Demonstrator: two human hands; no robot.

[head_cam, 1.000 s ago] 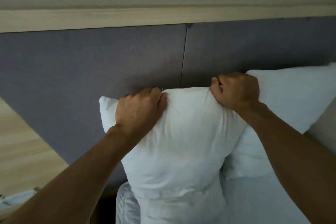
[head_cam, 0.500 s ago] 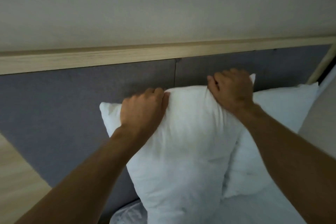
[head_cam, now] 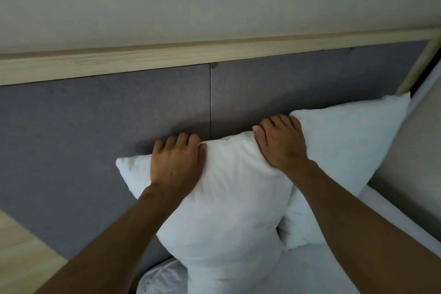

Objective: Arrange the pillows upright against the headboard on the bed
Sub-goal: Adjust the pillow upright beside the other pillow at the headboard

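A white pillow [head_cam: 229, 203] stands upright against the grey padded headboard [head_cam: 95, 126]. My left hand [head_cam: 177, 162] grips its top edge toward the left corner. My right hand [head_cam: 281, 143] grips the same top edge at the right corner. A second white pillow [head_cam: 346, 145] leans upright against the headboard just to the right, partly behind the first one. Both pillows rest on the white bed sheet [head_cam: 310, 270].
A light wooden rail [head_cam: 167, 57] caps the headboard, with the plain wall above. A wooden surface [head_cam: 21, 258] sits at the lower left beside the bed. A beige panel [head_cam: 410, 167] borders the bed on the right.
The near pillow has settled lower against the headboard, both hands still on its top edge. The view has shifted, showing more of the right pillow and the headboard's right end.
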